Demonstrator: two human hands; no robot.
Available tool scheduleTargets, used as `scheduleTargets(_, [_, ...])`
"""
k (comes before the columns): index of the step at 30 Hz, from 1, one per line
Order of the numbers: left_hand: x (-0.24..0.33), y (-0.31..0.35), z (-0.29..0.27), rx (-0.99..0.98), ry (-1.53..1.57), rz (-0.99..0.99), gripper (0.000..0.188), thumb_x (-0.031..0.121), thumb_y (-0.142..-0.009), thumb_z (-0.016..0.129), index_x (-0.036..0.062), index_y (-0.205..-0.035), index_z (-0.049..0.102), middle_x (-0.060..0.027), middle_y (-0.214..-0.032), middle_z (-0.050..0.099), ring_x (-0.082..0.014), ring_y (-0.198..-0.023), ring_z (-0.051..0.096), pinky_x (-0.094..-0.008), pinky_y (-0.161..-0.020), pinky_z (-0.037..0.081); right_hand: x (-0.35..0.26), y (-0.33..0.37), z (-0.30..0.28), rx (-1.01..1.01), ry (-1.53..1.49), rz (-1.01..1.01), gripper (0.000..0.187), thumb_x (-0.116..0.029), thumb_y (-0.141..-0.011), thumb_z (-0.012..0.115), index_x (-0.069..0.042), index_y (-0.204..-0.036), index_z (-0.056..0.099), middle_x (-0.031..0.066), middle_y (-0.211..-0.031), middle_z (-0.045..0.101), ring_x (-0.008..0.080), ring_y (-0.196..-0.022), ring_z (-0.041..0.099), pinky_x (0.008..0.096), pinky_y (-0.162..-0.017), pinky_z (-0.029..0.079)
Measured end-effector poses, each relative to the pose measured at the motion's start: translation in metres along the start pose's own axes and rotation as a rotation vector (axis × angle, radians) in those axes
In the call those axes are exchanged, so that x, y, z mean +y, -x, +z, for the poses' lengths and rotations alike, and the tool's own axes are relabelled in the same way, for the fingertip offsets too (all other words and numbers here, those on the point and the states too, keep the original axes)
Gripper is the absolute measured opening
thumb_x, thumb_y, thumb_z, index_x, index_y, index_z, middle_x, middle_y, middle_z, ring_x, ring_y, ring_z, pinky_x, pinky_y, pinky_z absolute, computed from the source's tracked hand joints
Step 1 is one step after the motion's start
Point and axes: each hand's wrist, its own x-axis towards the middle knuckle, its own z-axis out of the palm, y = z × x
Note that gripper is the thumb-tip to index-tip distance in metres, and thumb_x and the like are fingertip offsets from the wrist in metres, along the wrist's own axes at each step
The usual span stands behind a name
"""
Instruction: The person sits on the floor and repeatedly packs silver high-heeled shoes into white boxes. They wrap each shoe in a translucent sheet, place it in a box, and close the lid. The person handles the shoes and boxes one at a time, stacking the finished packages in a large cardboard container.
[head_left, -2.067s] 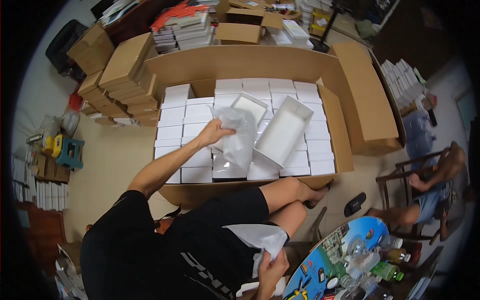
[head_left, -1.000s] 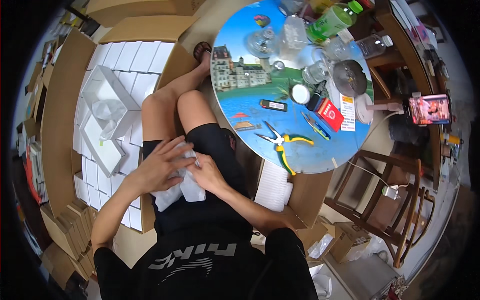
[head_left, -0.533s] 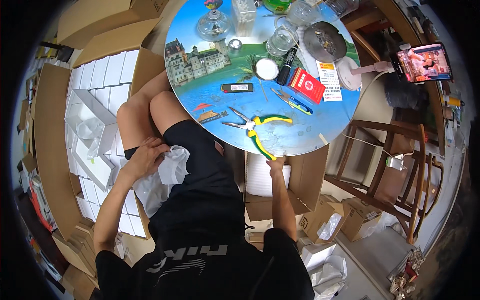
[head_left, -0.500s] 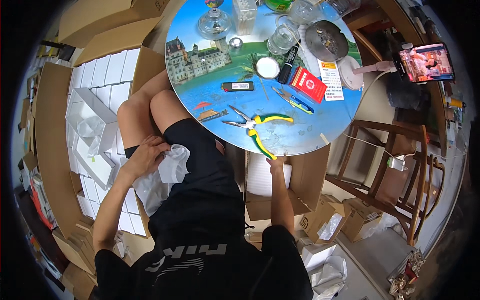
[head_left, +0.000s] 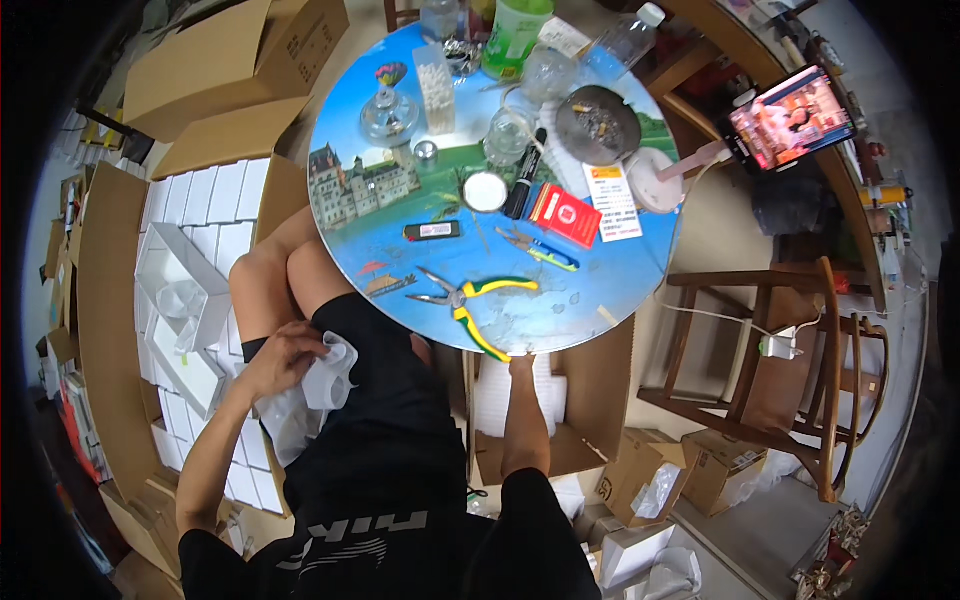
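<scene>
My left hand is closed on a thin, translucent white plastic bag, held over my lap. The bag's crumpled lower part hangs against my shorts. My right arm reaches to the table's near edge, where my right hand goes under the rim and its fingers are hidden. Just above it on the round table lie long-nose pliers with yellow-green handles, jaws spread. Below the rim an open carton holds white foam sheeting.
Left of me a large carton holds rows of white boxes; an open white box lies on top. On the table are an ashtray, a red packet and small cutters. A phone on a stand and a wooden chair are right.
The whole view has shifted, so the table sits lower and further left. My right hand has slipped further under the table's rim. My left hand keeps hold of the plastic bag.
</scene>
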Motion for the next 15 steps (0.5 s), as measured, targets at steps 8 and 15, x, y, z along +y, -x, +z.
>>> scheduleTargets(8, [0.025, -0.002, -0.001, 0.005, 0.012, 0.071, 0.026, -0.012, -0.069, 0.052, -0.0004, -0.089, 0.065, -0.0158, -0.114, 0.067, -0.0357, -0.115, 0.059, -0.0443, -0.103, 0.044, 0.007, 0.001, -0.018, 0.015, 0.157, -0.095, 0.022, -0.016, -0.095, 0.053, 0.003, -0.104, 0.058, 0.0152, -0.104, 0.063, 0.0258, -0.094, 0.062, 0.0423, -0.079, 0.049])
scheduleTargets(15, [0.133, 0.003, 0.001, 0.088, 0.281, 0.033, 0.021, -0.006, -0.083, 0.058, -0.0006, -0.101, 0.066, -0.0165, -0.121, 0.065, -0.0346, -0.108, 0.064, -0.0389, -0.089, 0.051, -0.017, 0.044, -0.085, 0.398, 0.301, -0.636, 0.023, -0.017, -0.097, 0.051, 0.005, -0.101, 0.057, 0.0166, -0.107, 0.062, 0.0276, -0.105, 0.058, 0.0383, -0.092, 0.045])
